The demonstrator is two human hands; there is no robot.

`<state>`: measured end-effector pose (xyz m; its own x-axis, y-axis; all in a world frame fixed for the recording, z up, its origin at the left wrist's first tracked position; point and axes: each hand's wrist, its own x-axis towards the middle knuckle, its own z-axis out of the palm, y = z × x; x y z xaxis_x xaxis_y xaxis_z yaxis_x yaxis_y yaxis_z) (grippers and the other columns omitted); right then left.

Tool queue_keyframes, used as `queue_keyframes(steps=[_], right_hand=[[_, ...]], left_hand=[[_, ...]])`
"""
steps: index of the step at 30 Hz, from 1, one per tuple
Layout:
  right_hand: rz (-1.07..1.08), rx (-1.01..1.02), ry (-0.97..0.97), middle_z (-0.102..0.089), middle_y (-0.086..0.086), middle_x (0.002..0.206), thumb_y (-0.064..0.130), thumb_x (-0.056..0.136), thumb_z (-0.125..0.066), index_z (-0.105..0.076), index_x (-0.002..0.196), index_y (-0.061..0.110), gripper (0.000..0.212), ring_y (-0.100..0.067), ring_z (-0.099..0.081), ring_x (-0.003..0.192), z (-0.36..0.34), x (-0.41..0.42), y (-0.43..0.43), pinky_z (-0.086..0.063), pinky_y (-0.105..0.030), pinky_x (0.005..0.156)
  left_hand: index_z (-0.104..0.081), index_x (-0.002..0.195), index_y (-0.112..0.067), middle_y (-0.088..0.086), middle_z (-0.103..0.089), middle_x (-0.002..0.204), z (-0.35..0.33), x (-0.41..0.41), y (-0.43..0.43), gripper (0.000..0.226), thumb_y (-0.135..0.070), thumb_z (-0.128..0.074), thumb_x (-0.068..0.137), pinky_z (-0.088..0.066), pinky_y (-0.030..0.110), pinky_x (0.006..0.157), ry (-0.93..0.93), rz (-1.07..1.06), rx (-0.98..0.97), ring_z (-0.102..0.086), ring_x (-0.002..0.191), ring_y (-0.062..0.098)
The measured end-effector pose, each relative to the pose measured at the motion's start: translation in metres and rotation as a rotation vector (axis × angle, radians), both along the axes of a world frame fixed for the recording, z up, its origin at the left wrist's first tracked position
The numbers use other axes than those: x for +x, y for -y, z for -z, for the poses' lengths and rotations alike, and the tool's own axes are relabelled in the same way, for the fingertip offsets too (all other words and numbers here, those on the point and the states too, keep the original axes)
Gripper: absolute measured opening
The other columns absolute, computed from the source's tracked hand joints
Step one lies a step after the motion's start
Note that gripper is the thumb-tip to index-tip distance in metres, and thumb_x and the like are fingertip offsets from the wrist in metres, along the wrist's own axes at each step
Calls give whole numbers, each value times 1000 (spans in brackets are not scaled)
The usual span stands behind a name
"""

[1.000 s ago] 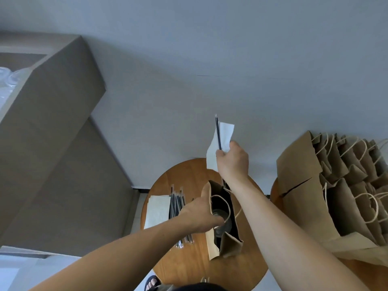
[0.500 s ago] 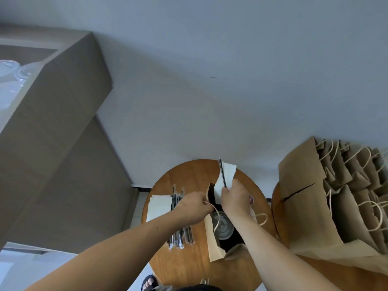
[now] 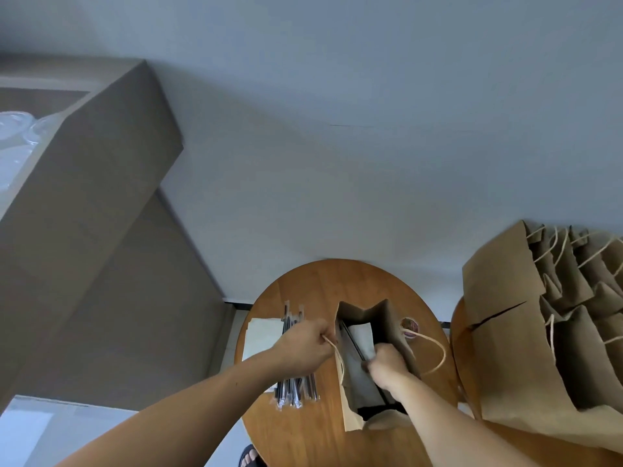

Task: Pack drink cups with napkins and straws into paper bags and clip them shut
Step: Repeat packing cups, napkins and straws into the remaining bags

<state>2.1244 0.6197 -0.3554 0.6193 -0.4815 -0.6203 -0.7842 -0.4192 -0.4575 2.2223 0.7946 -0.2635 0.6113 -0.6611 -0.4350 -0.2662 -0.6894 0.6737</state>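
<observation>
- Standing upright on the round wooden table, low and centre in the head view, is a brown paper bag with its mouth wide open.
- The left hand sits just left of the bag's rim, with its fingers curled and pinching the near handle cord, which runs taut to the bag's left wall.
- The right hand is down inside the bag's mouth, with its fingers closed around the lower edge of a white napkin and a dark straw.
- Napkin and straw both lie within the bag's opening, the straw slanting along the napkin's left side.
- Below that hand the bag's inside is dark, and I cannot tell what sits there.
- The bag's other handle loops out loose over the table to the right.
- A small round object with red markings rests on the table, just right of the bag.
- Left of the bag, partly under the left forearm, lies a bundle of wrapped straws and beside it a stack of white napkins.
- At the right edge of the frame, a row of folded paper bags stands on a second table.
- A large cardboard box fills the upper left, with clear plastic cups showing in its open top.
- A sandalled foot peeks out at the bottom edge.
</observation>
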Motion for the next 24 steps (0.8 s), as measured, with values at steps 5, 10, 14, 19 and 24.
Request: queue_keyframes(steps=[5, 10, 14, 19, 24], right_hand=[[-21, -60, -94, -66, -2, 100, 19, 94, -54, -59, 88, 21, 8, -14, -52, 79, 20, 3, -5, -39, -25, 70], [-79, -109, -101, -63, -12, 118, 14, 96, -51, -59, 114, 8, 21, -27, -60, 108, 24, 2, -4, -44, -28, 82], [-143, -164, -71, -58, -15, 127, 11, 95, -50, -48, 133, 4, 39, -29, -58, 117, 4, 5, -10, -46, -30, 90], [-306, -216, 57, -56, -8, 127, 15, 94, -52, -55, 122, 13, 28, -26, -60, 110, -62, 19, -13, -50, -33, 90], [-314, -462, 632, -65, 2, 117, 23, 98, -52, -64, 121, 16, 26, -18, -61, 108, -137, 6, 8, -51, -29, 86]], left_hand=[[-56, 89, -37, -10, -61, 88, 0, -5, 1, 16, -22, -53, 88, -47, 19, 57, 7, -26, 24, -61, 72, 9], [-61, 99, -29, -7, -63, 97, 2, -9, 5, 14, -22, -53, 89, -52, 20, 66, 8, -37, 40, -63, 83, 11], [-58, 94, -35, -11, -62, 91, 2, -7, 11, 15, -23, -53, 87, -51, 19, 64, 7, -31, 32, -63, 81, 10], [-54, 120, -32, -16, -62, 97, 5, -3, 18, 29, -29, -55, 91, -51, 13, 69, 6, -32, 0, -63, 85, 4], [-40, 142, -22, -5, -66, 106, 17, 1, 11, 56, -22, -61, 90, -53, 18, 72, -11, -30, 50, -64, 88, 6]])
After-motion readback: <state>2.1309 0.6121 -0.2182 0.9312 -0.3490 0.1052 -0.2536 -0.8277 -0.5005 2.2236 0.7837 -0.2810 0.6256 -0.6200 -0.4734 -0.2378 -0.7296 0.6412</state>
